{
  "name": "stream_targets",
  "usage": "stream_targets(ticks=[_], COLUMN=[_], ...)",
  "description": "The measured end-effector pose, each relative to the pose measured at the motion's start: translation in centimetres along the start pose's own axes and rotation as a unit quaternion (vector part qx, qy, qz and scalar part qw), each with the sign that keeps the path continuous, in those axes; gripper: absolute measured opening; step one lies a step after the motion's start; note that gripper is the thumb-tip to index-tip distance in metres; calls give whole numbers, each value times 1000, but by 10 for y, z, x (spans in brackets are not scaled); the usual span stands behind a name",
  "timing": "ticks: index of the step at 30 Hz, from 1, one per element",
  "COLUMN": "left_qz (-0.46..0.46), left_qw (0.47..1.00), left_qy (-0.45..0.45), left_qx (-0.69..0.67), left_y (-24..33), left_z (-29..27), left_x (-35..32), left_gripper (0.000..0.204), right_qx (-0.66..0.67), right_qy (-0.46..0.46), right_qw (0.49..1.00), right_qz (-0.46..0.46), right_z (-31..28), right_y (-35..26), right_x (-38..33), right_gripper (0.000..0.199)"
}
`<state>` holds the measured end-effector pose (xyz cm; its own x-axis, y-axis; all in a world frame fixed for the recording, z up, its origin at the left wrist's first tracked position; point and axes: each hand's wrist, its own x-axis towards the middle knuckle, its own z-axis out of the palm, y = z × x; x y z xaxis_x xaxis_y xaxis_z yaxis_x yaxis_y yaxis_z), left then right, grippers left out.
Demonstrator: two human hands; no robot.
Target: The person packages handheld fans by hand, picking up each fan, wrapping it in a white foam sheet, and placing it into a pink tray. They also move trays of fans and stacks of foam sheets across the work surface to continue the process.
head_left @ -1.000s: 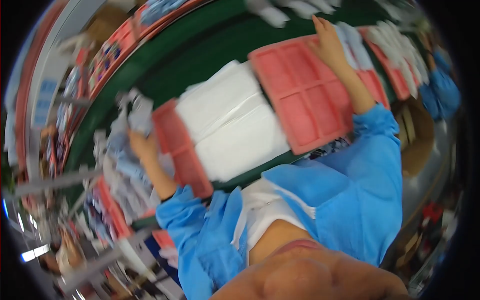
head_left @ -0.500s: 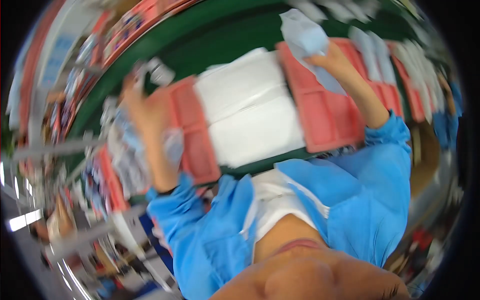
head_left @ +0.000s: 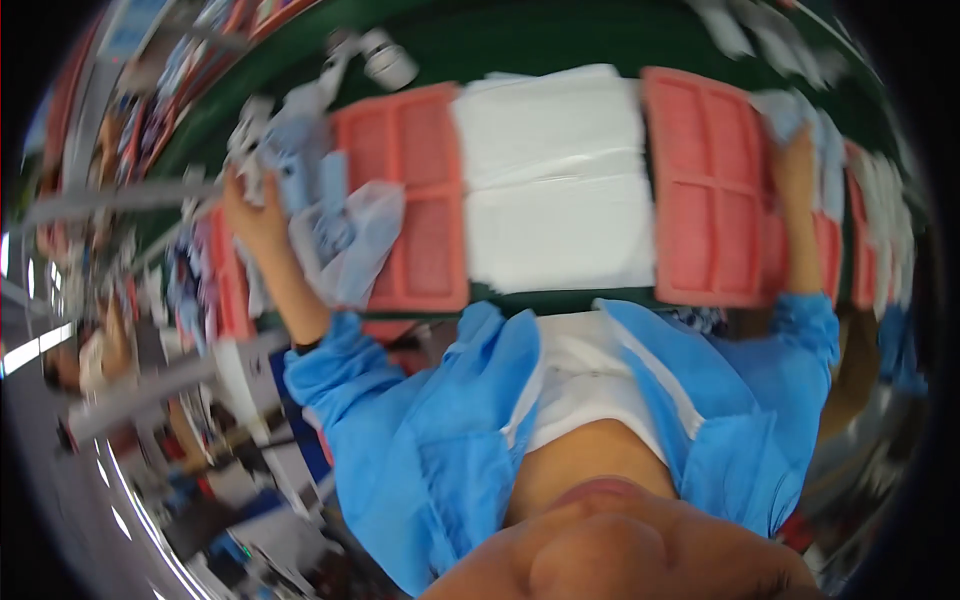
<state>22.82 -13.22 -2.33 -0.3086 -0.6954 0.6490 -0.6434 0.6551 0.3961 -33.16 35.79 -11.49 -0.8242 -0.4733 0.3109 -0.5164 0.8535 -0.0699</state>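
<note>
white sheets (head_left: 560,235) are lying between red trays (head_left: 432,270) on the table (head_left: 500,40), the left hand (head_left: 258,212) is reaching to grey bundles (head_left: 252,133), the right hand (head_left: 797,172) is meeting blue bundles (head_left: 785,110), both hands' finger grip staying unclear.

Green-topped bench (head_left: 560,35) spans upper view; grey metal bars (head_left: 120,203) at left, bright strip lights (head_left: 38,348) lower left, near blurred, cluttered work area (head_left: 200,480).

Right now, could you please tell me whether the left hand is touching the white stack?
Apart: the head view shows a red tray between the left hand and the white stack.
</note>
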Motion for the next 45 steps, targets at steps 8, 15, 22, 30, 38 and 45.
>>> stream_targets(ticks=[8,15,22,30,38,45], left_qz=[-48,-54,-64,85,157,96], left_qw=[990,984,974,925,951,942], left_qy=[-102,-157,-213,-199,-217,-191], left_qx=[86,60,27,-312,155,258], left_y=[88,78,111,138,45,55], left_z=[-37,-41,-48,-21,2,-2], left_x=[-137,-144,-133,-116,-93,-90], left_gripper=[50,56,61,52,67,65], right_qx=[53,439,424,755,400,-76], right_qy=[70,-406,-607,-492,17,-53], right_qw=[962,660,597,428,916,956], right_qz=[-257,-455,-310,69,-27,278], right_z=[-84,-138,-108,-121,-130,-81], right_y=[-113,-293,-379,-377,-81,112], right_x=[-11,-79,-145,-140,-50,-88], right_gripper=[54,53,61,42,53,59])
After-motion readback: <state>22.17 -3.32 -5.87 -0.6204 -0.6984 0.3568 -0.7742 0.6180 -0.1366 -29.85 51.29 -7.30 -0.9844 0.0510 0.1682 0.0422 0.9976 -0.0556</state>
